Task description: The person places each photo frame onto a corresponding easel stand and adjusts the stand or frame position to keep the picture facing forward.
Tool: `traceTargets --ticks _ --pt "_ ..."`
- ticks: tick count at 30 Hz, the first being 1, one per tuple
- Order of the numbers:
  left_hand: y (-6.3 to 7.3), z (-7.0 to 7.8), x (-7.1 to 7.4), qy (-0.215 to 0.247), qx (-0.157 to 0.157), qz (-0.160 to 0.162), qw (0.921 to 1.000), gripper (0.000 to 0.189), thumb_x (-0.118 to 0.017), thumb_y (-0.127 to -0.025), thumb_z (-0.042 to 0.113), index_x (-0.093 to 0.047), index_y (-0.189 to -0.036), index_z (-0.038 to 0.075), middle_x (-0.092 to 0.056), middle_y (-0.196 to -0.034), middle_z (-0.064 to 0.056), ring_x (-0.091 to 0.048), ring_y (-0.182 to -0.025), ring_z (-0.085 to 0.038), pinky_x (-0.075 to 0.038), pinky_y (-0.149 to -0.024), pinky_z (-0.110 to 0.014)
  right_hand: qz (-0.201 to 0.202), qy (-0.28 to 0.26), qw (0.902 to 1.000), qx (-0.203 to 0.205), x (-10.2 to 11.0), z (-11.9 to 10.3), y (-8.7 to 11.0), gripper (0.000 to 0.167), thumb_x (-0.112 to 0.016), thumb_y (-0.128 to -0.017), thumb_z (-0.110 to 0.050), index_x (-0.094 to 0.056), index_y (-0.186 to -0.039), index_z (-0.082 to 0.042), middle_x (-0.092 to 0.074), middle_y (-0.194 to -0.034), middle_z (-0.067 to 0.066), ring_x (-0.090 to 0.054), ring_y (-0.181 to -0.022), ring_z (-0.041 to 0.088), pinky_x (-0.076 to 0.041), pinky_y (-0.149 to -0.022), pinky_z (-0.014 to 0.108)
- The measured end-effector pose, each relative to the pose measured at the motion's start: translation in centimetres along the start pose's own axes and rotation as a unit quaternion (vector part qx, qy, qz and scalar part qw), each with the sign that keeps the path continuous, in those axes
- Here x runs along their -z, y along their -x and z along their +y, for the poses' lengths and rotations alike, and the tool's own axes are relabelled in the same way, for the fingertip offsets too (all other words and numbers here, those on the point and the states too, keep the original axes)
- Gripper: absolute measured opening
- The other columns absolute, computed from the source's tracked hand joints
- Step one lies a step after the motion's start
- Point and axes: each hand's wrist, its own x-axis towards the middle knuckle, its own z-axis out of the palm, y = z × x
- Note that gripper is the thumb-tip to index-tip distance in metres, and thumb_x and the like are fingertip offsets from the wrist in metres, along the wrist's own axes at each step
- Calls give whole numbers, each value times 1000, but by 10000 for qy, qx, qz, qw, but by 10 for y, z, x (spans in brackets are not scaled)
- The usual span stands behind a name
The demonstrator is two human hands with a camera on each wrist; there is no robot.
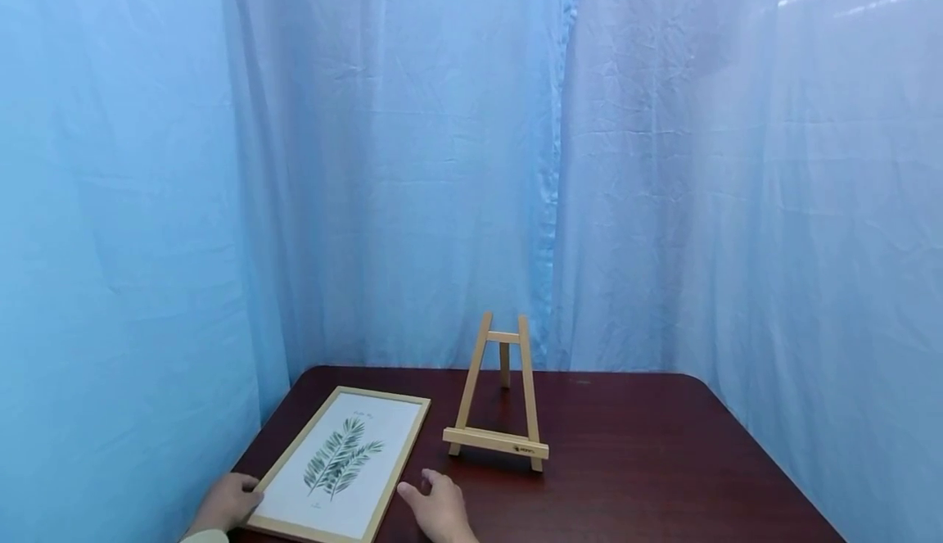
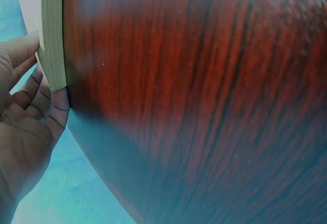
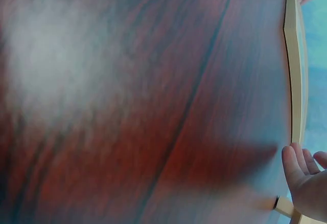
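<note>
A framed leaf print (image 1: 345, 453) with a pale wooden rim lies at the table's left side. At its near left corner my left hand (image 1: 224, 500) grips the rim; in the left wrist view the thumb sits on top of the wooden edge (image 2: 52, 35) and fingers curl beneath the corner. Close by the frame's right edge is my right hand (image 1: 439, 509), thumb and fingers spread with nothing between them. Whether its fingertips touch the rim (image 3: 295, 81) in the right wrist view, I cannot tell.
A small wooden tabletop easel (image 1: 495, 440) stands upright right of the frame, its ledge facing me. The dark red-brown table (image 1: 648, 461) stretches to the right. Light blue curtains (image 1: 442, 158) hang behind and along both sides.
</note>
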Motion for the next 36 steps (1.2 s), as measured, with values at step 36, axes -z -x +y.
traceTargets --ticks 36 --pt "0 -10 0 766 311 -348 9960 32 -73 -80 8 -66 -99 -17 -68 -90 -23 -65 -81 -30 -54 -74 -46 -196 1465 9878 -480 -38 -15 -1 38 -80 -81 -32 -69 -85 4 -56 -106 26 -48 -99 43 -45 -83 57"
